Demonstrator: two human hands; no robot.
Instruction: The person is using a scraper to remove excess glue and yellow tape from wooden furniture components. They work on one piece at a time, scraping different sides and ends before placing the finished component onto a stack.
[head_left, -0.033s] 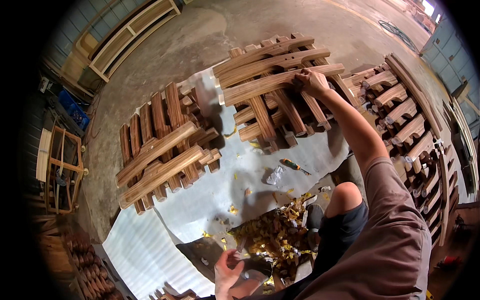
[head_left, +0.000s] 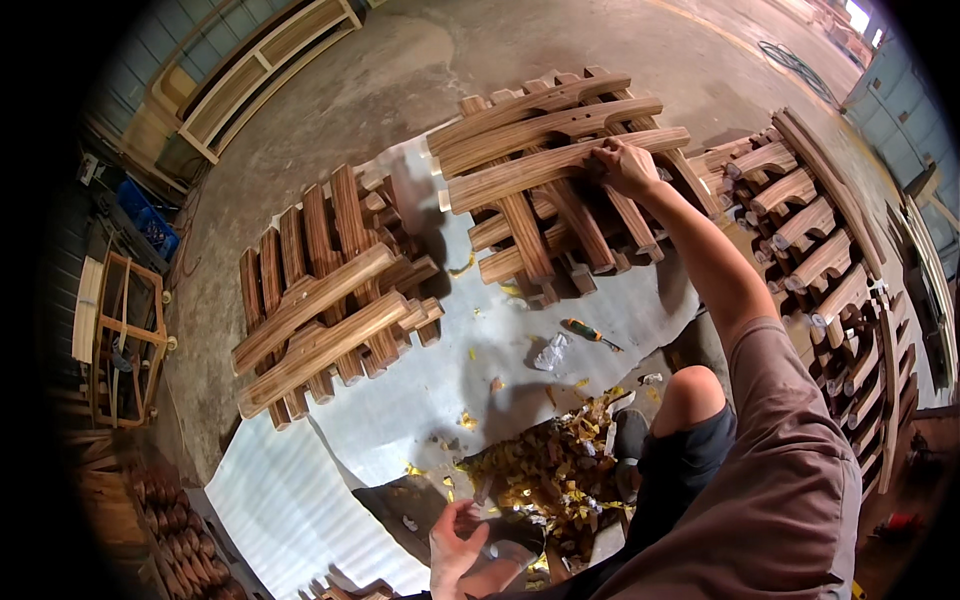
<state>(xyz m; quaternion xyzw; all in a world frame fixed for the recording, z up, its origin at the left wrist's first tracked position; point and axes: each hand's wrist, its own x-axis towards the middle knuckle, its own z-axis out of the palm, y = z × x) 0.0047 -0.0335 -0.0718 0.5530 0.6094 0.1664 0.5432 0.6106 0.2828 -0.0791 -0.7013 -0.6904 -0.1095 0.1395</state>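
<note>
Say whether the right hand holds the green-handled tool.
No: the green-handled tool lies on the pale sheet, away from the right hand.

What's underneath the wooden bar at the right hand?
Under the bar, crosswise wooden pieces show, with white sheeting visible beside the stack. The right hand hides part; whatever lies deeper is covered.

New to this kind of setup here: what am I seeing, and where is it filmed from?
No machine here: these are a person's bare hands, filmed looking down from a fisheye camera worn on their head, so straight edges bend. The right hand touches a shaped wooden piece atop a stack; the left hand is low in view, and whether it holds anything is unclear. At left is another wooden stack; on the pale sheet lie a screwdriver-like tool and a crumpled whitish wad.
</note>
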